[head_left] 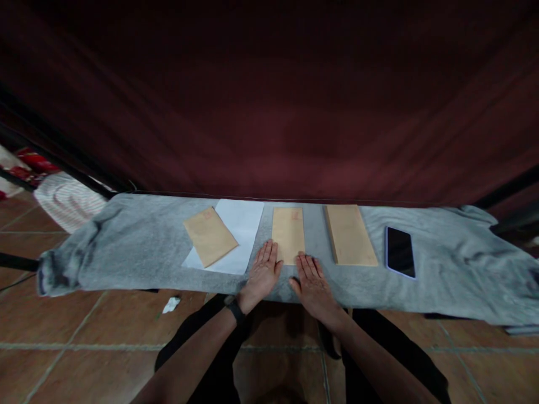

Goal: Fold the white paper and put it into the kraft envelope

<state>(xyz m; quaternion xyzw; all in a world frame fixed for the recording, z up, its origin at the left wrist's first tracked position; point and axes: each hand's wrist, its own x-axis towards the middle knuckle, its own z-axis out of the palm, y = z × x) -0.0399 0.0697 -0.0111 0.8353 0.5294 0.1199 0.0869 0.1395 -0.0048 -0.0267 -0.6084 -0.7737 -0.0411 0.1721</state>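
Note:
A brown paper envelope (288, 227) with faint red print near its top lies upright before me on the grey cloth. My left hand (263, 272) rests flat with its fingers stretched, the tips at the envelope's lower left edge. At the lower right corner lies my right hand (312, 283), also flat, fingertips touching the edge. Neither hand grips anything. To the left, another brown envelope (210, 237) lies slanted on white paper sheets (242, 224). A thick stack of brown envelopes (351, 235) is on the right.
A phone (400, 252) with a pale purple case lies right of the stack. The grey cloth (126, 241) covers a long narrow surface. Behind it hangs a dark red curtain (278, 140). A crumpled white scrap (171, 304) is on the tiled floor (105, 336).

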